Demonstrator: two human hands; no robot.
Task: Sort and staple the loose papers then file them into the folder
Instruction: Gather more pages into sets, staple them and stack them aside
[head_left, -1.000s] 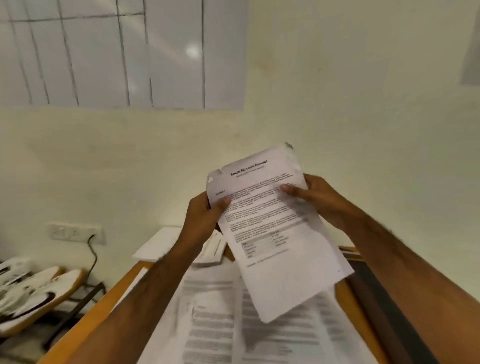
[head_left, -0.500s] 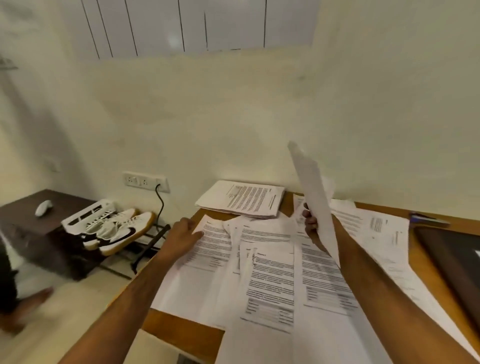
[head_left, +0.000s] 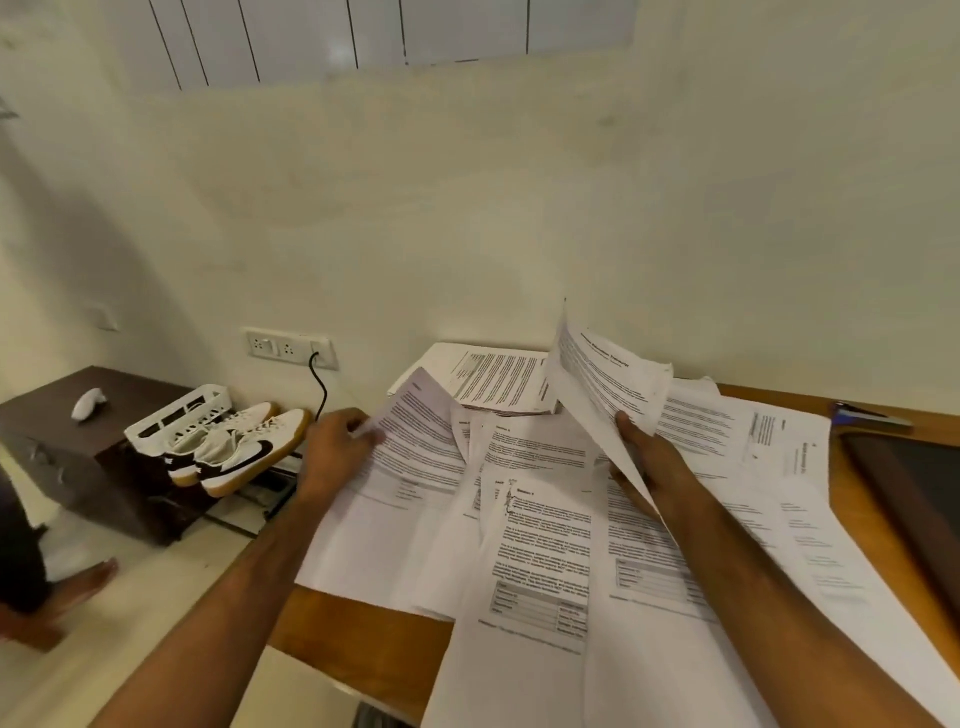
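Several printed loose papers (head_left: 540, 525) lie spread and overlapping across the wooden desk (head_left: 363, 639). My right hand (head_left: 649, 467) holds a small set of sheets (head_left: 602, 384) raised and tilted above the spread, thumb on top. My left hand (head_left: 337, 447) pinches the top left edge of the leftmost sheet (head_left: 410, 452), which lifts slightly off the desk. A neater paper stack (head_left: 493, 379) rests at the back against the wall. A dark folder (head_left: 914, 493) lies at the desk's right edge. I see no stapler.
A pen-like object (head_left: 867, 415) lies at the back right of the desk. Left of the desk, shoes (head_left: 244, 452) sit on a low rack beside a white basket (head_left: 176, 415) and a dark cabinet (head_left: 67, 441). A person's foot (head_left: 78, 587) shows on the floor at far left.
The view dropped from the wall to the desk. My left hand let go of the held sheets and took the leftmost sheet's edge. My right hand lowered its sheets towards the spread.
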